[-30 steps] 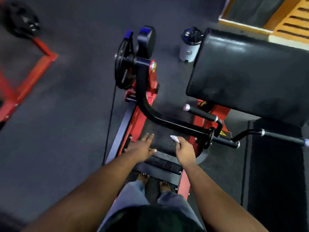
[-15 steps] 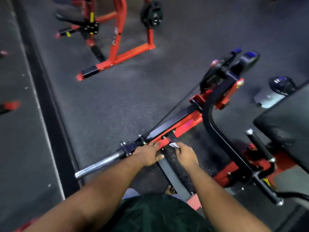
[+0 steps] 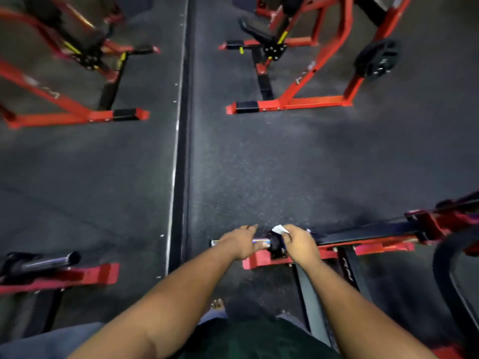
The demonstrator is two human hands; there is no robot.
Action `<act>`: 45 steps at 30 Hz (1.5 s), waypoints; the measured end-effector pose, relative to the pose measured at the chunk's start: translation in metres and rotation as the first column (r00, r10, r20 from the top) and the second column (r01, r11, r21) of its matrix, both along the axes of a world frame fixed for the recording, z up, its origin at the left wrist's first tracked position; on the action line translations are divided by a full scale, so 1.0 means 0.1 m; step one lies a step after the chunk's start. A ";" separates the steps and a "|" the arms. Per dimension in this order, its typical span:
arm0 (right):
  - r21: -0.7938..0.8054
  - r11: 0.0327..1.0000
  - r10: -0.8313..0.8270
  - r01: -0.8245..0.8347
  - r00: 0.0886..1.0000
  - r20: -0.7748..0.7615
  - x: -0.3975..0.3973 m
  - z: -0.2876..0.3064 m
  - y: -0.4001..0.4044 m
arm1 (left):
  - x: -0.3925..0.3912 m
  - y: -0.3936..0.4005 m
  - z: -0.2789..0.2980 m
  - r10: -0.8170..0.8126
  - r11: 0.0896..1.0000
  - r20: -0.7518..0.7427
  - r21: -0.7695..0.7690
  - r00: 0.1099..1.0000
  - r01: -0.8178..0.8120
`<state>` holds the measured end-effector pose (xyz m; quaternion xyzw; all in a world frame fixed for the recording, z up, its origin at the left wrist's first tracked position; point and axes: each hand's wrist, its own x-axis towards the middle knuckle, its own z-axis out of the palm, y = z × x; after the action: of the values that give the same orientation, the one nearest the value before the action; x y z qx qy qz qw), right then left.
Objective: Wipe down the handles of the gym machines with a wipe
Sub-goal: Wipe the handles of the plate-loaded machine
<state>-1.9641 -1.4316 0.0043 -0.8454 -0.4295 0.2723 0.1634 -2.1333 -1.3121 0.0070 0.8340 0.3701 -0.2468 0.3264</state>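
Note:
A short chrome bar (image 3: 215,243) sticks out leftward from the red and black machine (image 3: 368,235) low in the head view. My left hand (image 3: 241,243) lies over that bar, fingers stretched forward and thumb beside the chrome. My right hand (image 3: 300,242) pinches a small white wipe (image 3: 280,229) just above the black collar (image 3: 277,246) where the bar meets the frame. The part of the bar under my left palm is hidden.
Red machine frames (image 3: 290,103) stand across the dark rubber floor ahead, one carrying a black weight plate (image 3: 377,59). Another chrome bar (image 3: 51,260) on a red base sits at lower left. A dark floor seam (image 3: 181,151) runs away from me. A curved black arm (image 3: 445,268) is at right.
My view has swung left away from the padded bench. Both hands moved along the machine to its chrome bar end, the wipe still in my right hand.

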 end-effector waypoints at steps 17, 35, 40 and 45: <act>0.023 0.953 0.304 -0.304 0.953 -0.006 -0.60 0.08 1.51 | -0.86 0.83 0.32 0.252 0.960 -0.048 0.139 0.967 -0.243; 0.070 0.948 0.315 -0.311 0.948 -0.052 -1.25 0.07 2.83 | -1.43 1.97 0.64 0.294 0.938 -0.122 0.229 0.948 -0.261; 0.067 0.950 0.306 -0.304 0.951 -0.033 -1.15 0.09 3.23 | -1.36 2.41 0.75 0.308 0.929 -0.084 0.243 0.948 -0.281; 0.106 0.947 0.305 -0.303 0.952 -0.001 -0.96 0.16 3.77 | -1.11 2.96 0.76 0.316 0.924 -0.055 0.244 0.947 -0.294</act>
<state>-2.0601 -1.0543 0.0206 -0.7570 -0.5668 0.2789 0.1673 -2.2438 -1.0163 0.0834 0.7863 0.5365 -0.1865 0.2432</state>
